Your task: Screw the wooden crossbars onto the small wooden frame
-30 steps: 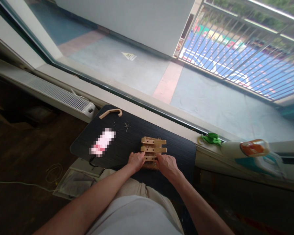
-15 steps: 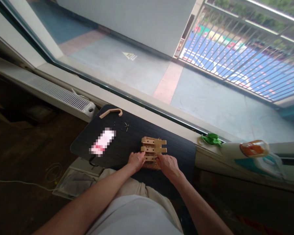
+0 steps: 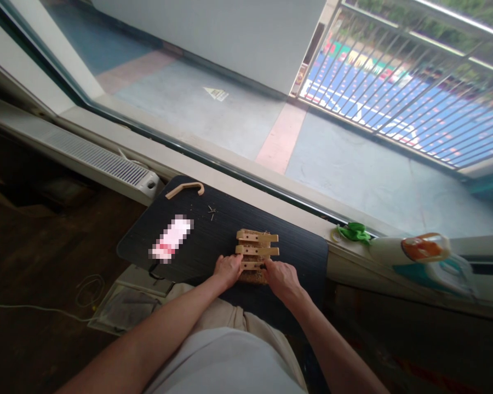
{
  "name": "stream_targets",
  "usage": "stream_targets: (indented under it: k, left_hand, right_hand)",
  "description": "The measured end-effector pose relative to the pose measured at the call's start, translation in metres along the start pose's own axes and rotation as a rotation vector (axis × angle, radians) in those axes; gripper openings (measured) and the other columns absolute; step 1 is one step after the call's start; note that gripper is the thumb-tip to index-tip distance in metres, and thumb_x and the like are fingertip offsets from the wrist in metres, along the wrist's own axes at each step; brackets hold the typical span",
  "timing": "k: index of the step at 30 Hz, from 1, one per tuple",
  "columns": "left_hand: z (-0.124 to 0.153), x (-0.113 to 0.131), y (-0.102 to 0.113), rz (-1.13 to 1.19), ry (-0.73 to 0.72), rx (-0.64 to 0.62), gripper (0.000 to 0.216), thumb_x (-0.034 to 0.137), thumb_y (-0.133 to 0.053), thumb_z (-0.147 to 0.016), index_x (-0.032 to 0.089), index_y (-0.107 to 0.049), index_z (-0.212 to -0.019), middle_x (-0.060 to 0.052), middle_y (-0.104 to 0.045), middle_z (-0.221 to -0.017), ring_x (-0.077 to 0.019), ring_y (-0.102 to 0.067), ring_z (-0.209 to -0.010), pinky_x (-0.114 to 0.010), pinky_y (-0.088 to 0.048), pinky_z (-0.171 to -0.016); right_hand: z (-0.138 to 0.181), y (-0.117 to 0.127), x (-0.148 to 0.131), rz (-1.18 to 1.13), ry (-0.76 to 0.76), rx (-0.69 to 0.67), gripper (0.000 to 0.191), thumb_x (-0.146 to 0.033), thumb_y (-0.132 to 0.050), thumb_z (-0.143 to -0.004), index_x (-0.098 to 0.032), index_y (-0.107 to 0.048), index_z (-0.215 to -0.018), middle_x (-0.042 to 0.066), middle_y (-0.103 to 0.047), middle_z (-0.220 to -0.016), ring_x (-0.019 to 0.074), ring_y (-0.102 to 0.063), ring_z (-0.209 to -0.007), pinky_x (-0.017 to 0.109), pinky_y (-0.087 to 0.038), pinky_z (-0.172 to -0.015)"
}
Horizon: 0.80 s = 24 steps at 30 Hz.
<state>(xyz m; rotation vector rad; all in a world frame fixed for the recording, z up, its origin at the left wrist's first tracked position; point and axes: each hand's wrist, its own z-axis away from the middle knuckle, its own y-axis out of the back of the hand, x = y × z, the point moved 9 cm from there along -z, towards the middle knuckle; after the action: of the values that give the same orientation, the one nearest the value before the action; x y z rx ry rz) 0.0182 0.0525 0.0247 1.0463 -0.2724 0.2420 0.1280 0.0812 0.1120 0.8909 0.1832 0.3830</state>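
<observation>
So on your table (image 3: 219, 238) there's a three-bar wooden piece (image 3: 246, 250), near the front edge. Left hand (image 3: 229, 271) grasps the nearest bar (image 3: 250, 266), right hand (image 3: 282, 276) seems clenched on a small dark tool (image 3: 262, 266). Probably mid-turn at a hole; next calls for steady bracing imo.

Left hand (image 3: 229, 270): at left end, wooden slat (image 3: 252, 266) | Right hand (image 3: 283, 277): at right end, same | Further slats (image 3: 250, 250), two: beyond fingertips | Wooden hook (image 3: 176, 191): beyond left fingers

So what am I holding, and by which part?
Your left hand grips the nearest wooden bar by its left end; for the right hand, I can't tell.
</observation>
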Motion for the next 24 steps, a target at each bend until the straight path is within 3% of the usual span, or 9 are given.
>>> stream_targets:
  k: [5,12,20,24]
  left_hand:
    - [0.0001,-0.0005,0.0006,-0.001,0.013,-0.012,0.022,0.029,-0.042,-0.081,0.022,-0.048,-0.1,-0.006,-0.063,-0.097,-0.0209,-0.058,-0.091,-0.036,-0.035,-0.082]
    - [0.0009,0.0016,0.0034,-0.003,0.008,-0.019,0.021,0.03,-0.042,-0.081,0.021,-0.047,-0.1,-0.007,-0.063,-0.097,-0.0215,-0.059,-0.091,-0.036,-0.036,-0.081]
    - [0.0024,0.0016,0.0049,-0.007,0.026,-0.039,0.022,0.03,-0.041,-0.082,0.022,-0.048,-0.101,-0.006,-0.063,-0.098,-0.0206,-0.058,-0.093,-0.035,-0.036,-0.083]
    - [0.0012,0.0013,0.0038,-0.009,0.013,-0.017,0.021,0.029,-0.042,-0.081,0.021,-0.049,-0.099,-0.006,-0.063,-0.097,-0.021,-0.059,-0.09,-0.035,-0.036,-0.081]
  right_hand:
    - [0.0022,0.0023,-0.0005,0.0,-0.011,-0.01,0.022,-0.032,-0.039,-0.084,-0.019,-0.056,-0.089,0.008,-0.066,-0.089,0.0183,-0.061,-0.085,0.027,-0.041,-0.069]
    - [0.002,0.0071,-0.0068,0.005,0.09,0.014,0.021,-0.018,-0.04,-0.081,-0.023,-0.059,-0.09,0.004,-0.066,-0.088,0.0171,-0.061,-0.083,0.026,-0.04,-0.066]
    - [-0.0012,0.0035,0.0004,-0.039,-0.036,-0.003,0.024,-0.032,-0.036,-0.085,-0.021,-0.056,-0.092,0.006,-0.066,-0.09,0.016,-0.06,-0.086,0.026,-0.04,-0.07]
    - [0.0001,0.0055,-0.0014,-0.019,0.006,0.007,0.023,-0.032,-0.04,-0.083,-0.021,-0.057,-0.093,0.006,-0.066,-0.088,0.0177,-0.061,-0.084,0.026,-0.04,-0.067]
